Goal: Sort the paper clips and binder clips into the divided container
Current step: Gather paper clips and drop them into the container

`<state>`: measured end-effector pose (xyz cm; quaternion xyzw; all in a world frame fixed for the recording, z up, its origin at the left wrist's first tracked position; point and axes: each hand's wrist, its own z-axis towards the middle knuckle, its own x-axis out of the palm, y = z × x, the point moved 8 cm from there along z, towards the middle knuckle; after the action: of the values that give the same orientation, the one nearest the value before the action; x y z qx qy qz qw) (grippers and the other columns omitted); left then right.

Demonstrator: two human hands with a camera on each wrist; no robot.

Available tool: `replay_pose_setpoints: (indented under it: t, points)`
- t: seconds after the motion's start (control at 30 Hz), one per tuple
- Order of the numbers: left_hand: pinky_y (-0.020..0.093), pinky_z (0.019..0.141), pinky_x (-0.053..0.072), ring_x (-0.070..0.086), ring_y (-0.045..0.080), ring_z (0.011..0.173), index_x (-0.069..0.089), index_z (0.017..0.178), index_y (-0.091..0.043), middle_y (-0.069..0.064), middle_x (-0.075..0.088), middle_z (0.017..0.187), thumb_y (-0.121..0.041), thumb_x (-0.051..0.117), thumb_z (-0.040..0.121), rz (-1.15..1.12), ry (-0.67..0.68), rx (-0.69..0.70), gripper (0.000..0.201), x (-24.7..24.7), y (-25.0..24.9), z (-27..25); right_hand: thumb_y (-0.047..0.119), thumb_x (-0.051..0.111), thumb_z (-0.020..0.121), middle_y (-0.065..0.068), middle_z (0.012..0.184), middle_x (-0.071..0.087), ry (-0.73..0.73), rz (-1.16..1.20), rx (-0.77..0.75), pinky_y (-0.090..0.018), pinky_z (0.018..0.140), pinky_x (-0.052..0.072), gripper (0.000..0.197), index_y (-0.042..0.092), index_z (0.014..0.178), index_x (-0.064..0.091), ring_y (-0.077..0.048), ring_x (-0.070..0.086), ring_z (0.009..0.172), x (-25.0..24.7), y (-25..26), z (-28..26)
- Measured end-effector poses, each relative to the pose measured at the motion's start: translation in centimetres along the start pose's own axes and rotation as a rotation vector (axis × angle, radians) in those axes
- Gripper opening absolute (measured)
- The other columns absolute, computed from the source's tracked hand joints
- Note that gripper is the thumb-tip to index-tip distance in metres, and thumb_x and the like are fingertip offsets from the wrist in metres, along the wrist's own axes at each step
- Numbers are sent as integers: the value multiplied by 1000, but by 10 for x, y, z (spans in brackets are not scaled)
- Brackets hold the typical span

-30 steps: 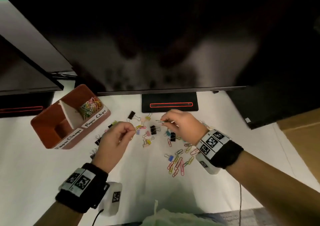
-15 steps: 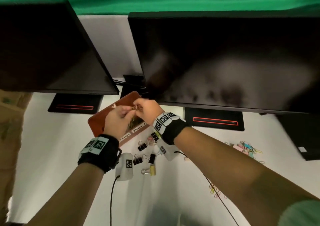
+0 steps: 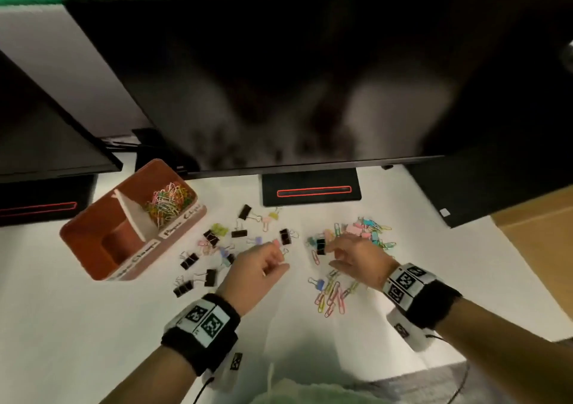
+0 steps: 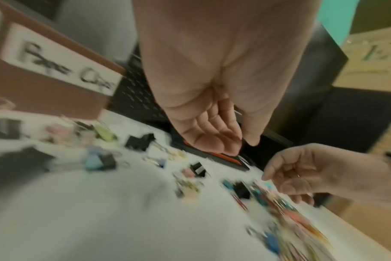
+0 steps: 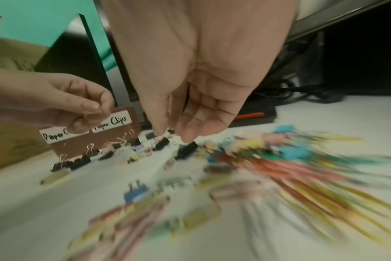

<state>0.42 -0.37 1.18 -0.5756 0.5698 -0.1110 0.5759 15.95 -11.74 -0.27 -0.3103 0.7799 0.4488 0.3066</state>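
A brown divided container (image 3: 93,242) stands at the left, with coloured paper clips (image 3: 167,202) heaped in its far compartment; its near compartment looks bare. Black and pastel binder clips (image 3: 210,237) lie scattered beside it. More paper clips (image 3: 330,295) and small coloured clips (image 3: 366,230) lie to the right. My left hand (image 3: 279,259) hovers over the middle of the scatter, fingers loosely curled and holding nothing I can see. My right hand (image 3: 333,250) reaches down with relaxed fingers just above a black binder clip (image 3: 321,245), blurred in the right wrist view (image 5: 185,150).
A large dark monitor (image 3: 279,78) overhangs the back of the white desk (image 3: 93,326), with its stand base (image 3: 311,191) just behind the clips. A second monitor (image 3: 46,124) is at the left. A cardboard box (image 3: 539,233) sits at the right edge.
Half a second ago both hands were together over the container's paper clip compartment. They have swung back right over the loose clips and hold nothing.
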Motion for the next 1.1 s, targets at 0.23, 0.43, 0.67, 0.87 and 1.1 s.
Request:
replay_pose_setpoints:
  t: [0.23, 0.43, 0.67, 0.87, 1.1]
  points:
    - [28, 70, 47, 54, 12, 75, 54, 82, -19, -3, 57, 82, -60, 68, 66, 355, 283, -162, 46, 103, 1, -8, 29, 65, 85, 4, 133, 48, 123, 9, 68, -17, 83, 41, 50, 24, 131, 46, -6, 50, 92, 36, -55, -48]
    - [30, 83, 48, 50, 17, 99, 47, 105, -20, -1, 49, 107, -61, 68, 64, 502, 267, -160, 63, 124, -1, -1, 17, 62, 87, -5, 132, 51, 76, 57, 11, -31, 101, 44, 50, 16, 134, 45, -21, 52, 113, 43, -47, -35]
    - [30, 82, 48, 55, 18, 91, 58, 101, -12, 1, 52, 99, -19, 70, 78, 322, 128, -135, 27, 117, 4, 10, 18, 61, 87, -8, 127, 53, 81, 3, -101, -35, 102, 43, 49, 15, 134, 47, -25, 51, 116, 45, -28, -14]
    - [19, 73, 42, 52, 13, 79, 65, 90, -9, -2, 51, 86, -8, 64, 81, 276, 46, -88, 9, 111, 5, 17, 21, 60, 88, -10, 108, 54, 48, -49, -129, -38, 87, 47, 24, 11, 108, 66, -25, 51, 102, 37, -24, -4]
    - [22, 70, 38, 49, 16, 85, 64, 87, -10, -1, 50, 87, -9, 55, 87, 370, 30, -52, 9, 101, 10, 20, 19, 53, 92, -7, 106, 64, 73, -109, -166, -34, 88, 46, 19, 11, 102, 66, -23, 53, 103, 37, -21, -4]
